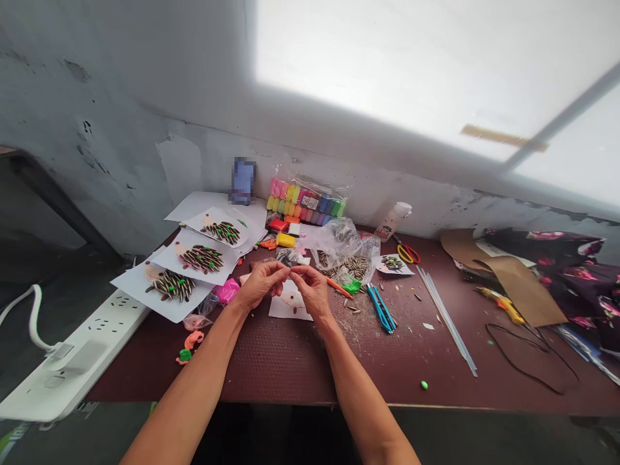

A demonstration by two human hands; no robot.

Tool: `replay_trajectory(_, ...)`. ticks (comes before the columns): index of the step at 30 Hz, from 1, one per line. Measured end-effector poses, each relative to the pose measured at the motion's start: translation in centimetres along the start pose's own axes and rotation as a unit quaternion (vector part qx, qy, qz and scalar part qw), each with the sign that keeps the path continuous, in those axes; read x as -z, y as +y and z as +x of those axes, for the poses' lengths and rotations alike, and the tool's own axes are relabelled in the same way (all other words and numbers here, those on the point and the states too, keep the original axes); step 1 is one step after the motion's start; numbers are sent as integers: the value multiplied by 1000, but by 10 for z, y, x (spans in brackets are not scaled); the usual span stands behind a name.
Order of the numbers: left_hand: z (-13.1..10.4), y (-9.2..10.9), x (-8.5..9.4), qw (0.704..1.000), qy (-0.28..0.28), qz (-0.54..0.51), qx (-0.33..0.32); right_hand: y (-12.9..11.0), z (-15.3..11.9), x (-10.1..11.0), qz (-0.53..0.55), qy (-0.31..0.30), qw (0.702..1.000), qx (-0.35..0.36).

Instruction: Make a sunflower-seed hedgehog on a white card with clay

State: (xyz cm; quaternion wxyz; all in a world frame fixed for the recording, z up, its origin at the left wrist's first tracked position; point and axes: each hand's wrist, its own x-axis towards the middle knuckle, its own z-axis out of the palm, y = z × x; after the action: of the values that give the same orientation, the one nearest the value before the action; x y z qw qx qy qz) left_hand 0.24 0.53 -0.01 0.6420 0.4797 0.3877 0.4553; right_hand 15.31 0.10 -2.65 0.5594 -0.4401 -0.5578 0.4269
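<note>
hands point(314, 292) over littered maroon table point(281, 374), scuffed wall point(111, 129) behind

From close by, the head camera looks forward and down across the table point(278, 368) to the wall point(203, 84).

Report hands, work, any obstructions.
Left hand, right hand: bare, fingertips close together, grip unclear. Small rectangular white paper card: partly hidden by hands. Turquoise plastic box cutter: off right, not blocking hands.
</note>
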Motion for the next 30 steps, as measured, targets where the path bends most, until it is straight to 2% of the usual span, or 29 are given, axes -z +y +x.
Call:
replay_trajectory(7, 2, -3, 4, 999, 11, 30, -10, -3, 0, 2, -45, -5, 998, 47)
replay_trajectory(13, 4, -7, 7, 997, 1, 70, -10, -3, 0, 5, -55, -25, 997, 49)
replay_trajectory(21, 3, -6, 8, 998, -7, 69, -9, -6, -1, 6, -69, -31, 995, 65)
replay_trajectory(30, 4, -6, 5, 991, 7, 126, -35, -11, -5, 3, -155, -26, 987, 44)
